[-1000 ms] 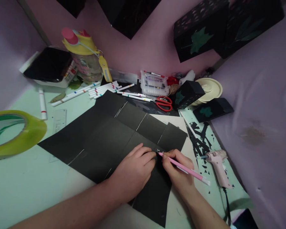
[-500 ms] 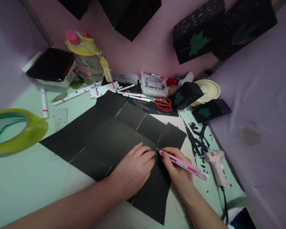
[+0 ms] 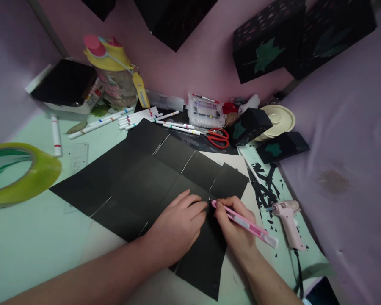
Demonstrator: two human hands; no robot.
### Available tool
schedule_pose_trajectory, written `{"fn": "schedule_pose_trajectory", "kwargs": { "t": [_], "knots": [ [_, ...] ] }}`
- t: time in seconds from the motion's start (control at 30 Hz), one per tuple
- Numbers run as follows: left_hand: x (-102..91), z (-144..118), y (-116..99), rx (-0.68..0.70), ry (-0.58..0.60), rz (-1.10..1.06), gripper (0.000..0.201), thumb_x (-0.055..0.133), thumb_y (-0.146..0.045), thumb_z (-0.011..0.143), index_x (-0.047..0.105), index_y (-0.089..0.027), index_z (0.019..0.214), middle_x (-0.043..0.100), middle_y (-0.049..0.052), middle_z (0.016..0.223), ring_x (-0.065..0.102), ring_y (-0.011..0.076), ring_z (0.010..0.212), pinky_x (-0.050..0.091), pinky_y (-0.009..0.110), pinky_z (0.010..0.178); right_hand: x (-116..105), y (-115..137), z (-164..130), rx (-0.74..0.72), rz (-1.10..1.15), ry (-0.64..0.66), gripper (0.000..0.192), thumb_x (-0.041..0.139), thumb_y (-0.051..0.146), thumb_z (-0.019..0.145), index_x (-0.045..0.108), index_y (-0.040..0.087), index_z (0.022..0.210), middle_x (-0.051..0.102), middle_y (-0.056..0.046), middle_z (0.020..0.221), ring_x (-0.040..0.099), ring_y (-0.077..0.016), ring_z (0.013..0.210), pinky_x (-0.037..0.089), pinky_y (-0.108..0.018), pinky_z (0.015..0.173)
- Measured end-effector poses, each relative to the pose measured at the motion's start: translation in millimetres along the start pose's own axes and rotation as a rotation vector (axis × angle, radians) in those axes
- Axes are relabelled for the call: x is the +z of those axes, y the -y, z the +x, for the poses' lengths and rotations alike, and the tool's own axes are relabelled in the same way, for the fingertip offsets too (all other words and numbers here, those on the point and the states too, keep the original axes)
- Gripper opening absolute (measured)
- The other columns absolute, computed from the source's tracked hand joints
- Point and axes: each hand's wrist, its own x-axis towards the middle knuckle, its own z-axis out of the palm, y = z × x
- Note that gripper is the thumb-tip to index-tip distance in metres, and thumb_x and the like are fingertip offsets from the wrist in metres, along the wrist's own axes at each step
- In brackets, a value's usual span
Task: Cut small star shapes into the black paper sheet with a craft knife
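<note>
I press my left hand point(image 3: 178, 231) flat on the black card point(image 3: 139, 182); right hand point(image 3: 233, 226) pinches the knife point(image 3: 244, 223) beside it, blade kept low

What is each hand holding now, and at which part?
The right hand grips the pink craft knife near its front end, close to the tip. The left hand holds nothing; it presses flat on the black paper.

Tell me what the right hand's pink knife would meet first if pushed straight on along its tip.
Probably the left hand: the pink knife in the right hand points at its fingertips, though depth is unclear.
</note>
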Motion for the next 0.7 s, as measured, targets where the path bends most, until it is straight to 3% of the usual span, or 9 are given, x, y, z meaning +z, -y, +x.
{"fn": "schedule_pose_trajectory", "kwargs": {
  "t": [0.43,0.7],
  "knots": [
    [0.6,-0.3,1.3,0.010,0.003,0.007,0.021,0.048,-0.012,0.088,0.064,-0.016,0.101,0.066,0.004,0.111,0.053,0.0207,0.111,0.034,0.044,0.112,0.0,-2.1,-0.7,-0.011,-0.003,0.011,0.015,0.060,0.022,0.084,0.060,0.019,0.069,0.065,0.001,0.058,0.059,-0.0116,0.048,0.046,-0.021,0.047],
    [2.2,-0.9,1.2,0.002,0.004,-0.004,0.019,0.048,-0.012,0.087,0.064,-0.016,0.098,0.066,0.003,0.111,0.053,0.0202,0.111,0.033,0.043,0.112,4.8,-4.7,-7.8,-0.099,-0.112,-0.020,0.010,0.061,0.019,0.084,0.058,0.019,0.074,0.063,0.001,0.061,0.055,-0.0097,0.046,0.043,-0.020,0.048]
  ]
}}
